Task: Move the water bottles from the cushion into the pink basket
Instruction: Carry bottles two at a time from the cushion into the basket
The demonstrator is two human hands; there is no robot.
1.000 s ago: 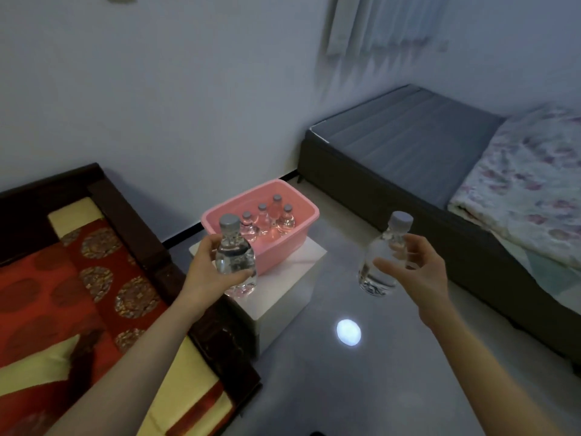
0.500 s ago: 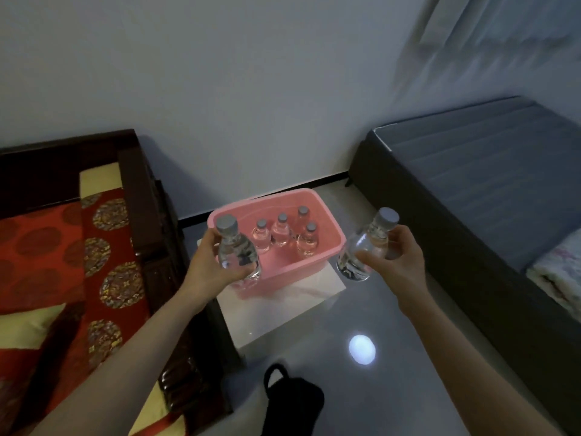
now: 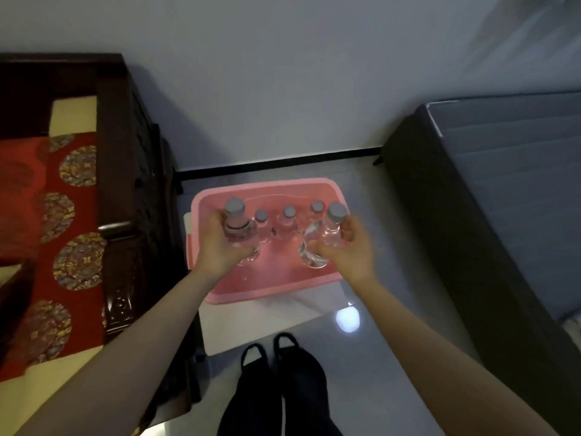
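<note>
Each hand grasps 1 bottle: left hand (image 3: 220,247) at 9 o'clock over the pink basket (image 3: 201,199), right hand (image 3: 349,250) at 3; best lowered upright into the bare near half.

Bare forearms (image 3: 151,335), dark trousers (image 3: 279,401)

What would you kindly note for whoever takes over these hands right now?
Left hand: shut on a bottle, over the basket.
Right hand: shut on a second bottle, also over the basket.
Done: at least three bottles stand along the basket's far side.
Left: set both held bottles down inside. No bottles show on the visible part of the cushion.
</note>
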